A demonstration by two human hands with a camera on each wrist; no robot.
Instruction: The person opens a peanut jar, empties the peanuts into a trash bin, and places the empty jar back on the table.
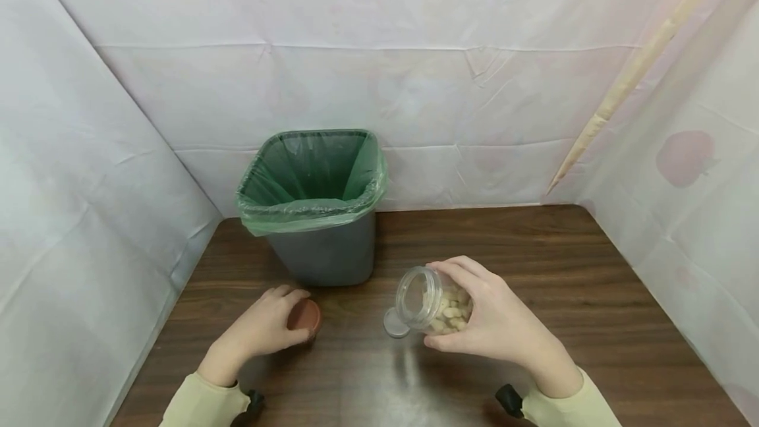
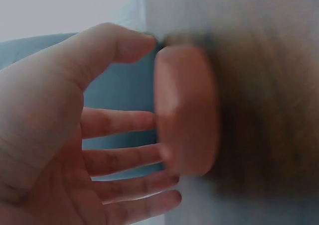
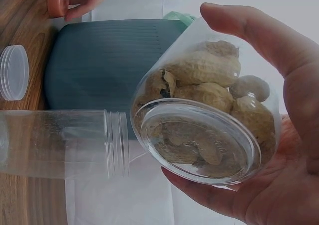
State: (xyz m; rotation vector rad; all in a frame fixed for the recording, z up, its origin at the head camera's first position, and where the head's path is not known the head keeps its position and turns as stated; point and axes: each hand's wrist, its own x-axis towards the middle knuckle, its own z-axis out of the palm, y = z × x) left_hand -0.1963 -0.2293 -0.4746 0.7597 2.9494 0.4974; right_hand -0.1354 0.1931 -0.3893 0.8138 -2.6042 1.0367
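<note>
My right hand (image 1: 486, 308) grips a clear jar of peanuts (image 3: 209, 85) by its side, off the table and tilted with its mouth to the left. A second clear jar (image 3: 60, 143) stands upright on the table just below it, with no contents showing in the right wrist view. A translucent lid (image 3: 14, 71) lies on the tabletop beside that jar. Over on the left, a round reddish-orange lid (image 1: 305, 319) sits at the fingertips of my left hand (image 1: 261, 325), its fingers fairly straight and its thumb spread apart at the rim.
A grey bin (image 1: 326, 252) lined with a green bag (image 1: 296, 216) stands on the dark wooden table (image 1: 504, 236), behind and between my hands. Pale cloth walls (image 1: 415, 97) enclose the back and both sides. A cream strip (image 1: 640, 61) runs down the right rear corner.
</note>
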